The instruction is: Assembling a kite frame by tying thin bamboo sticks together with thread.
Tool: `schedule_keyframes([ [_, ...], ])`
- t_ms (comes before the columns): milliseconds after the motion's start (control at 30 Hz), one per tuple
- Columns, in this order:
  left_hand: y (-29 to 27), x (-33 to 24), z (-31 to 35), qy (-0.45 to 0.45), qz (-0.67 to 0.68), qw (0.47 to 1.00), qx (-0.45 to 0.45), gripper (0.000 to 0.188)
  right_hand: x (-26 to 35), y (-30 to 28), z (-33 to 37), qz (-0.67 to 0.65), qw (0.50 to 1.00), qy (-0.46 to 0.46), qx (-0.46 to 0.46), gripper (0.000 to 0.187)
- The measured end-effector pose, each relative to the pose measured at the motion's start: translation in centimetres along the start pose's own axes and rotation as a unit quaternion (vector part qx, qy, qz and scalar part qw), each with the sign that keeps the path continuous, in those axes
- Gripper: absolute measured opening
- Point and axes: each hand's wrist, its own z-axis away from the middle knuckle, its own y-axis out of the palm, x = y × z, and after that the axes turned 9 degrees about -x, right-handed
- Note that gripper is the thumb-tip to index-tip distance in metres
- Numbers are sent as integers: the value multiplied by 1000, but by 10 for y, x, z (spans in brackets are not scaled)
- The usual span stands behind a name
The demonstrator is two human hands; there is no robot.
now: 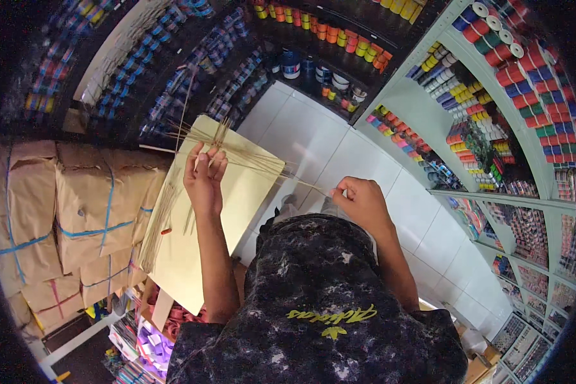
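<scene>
Thin tan strips, like cane or reed, cross one another in a loose lattice [227, 148] above a pale yellow board [237, 195]. My left hand [205, 176] is at the crossing, its fingers curled on the strips. Off the board's right side, my right hand [363, 203] is closed in a pinch on the end of one strip [310, 185], which runs taut from the lattice. More loose strips [152, 233] lie along the board's left edge, beside a small red object [166, 231] too small to name.
Brown paper parcels [86, 198] tied with blue cord are stacked at the left. Dark shelves [329, 54] of coloured spools stand at the back, and pale shelving [422, 109] with more spools lines the right. White floor tiles [377, 160] lie between them.
</scene>
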Motion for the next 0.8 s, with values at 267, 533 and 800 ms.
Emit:
schedule_keyframes([
  [267, 27, -9, -14, 22, -53, 996, 67, 40, -9, 12, 3, 54, 998, -4, -12, 25],
  [533, 34, -26, -54, 62, -60, 995, 57, 38, -15, -8, 6, -115, 993, 22, 21, 16],
  [800, 48, -45, -73, 67, -153, 981, 94, 43, -6, -46, 1, 33, 996, -49, 66, 15],
])
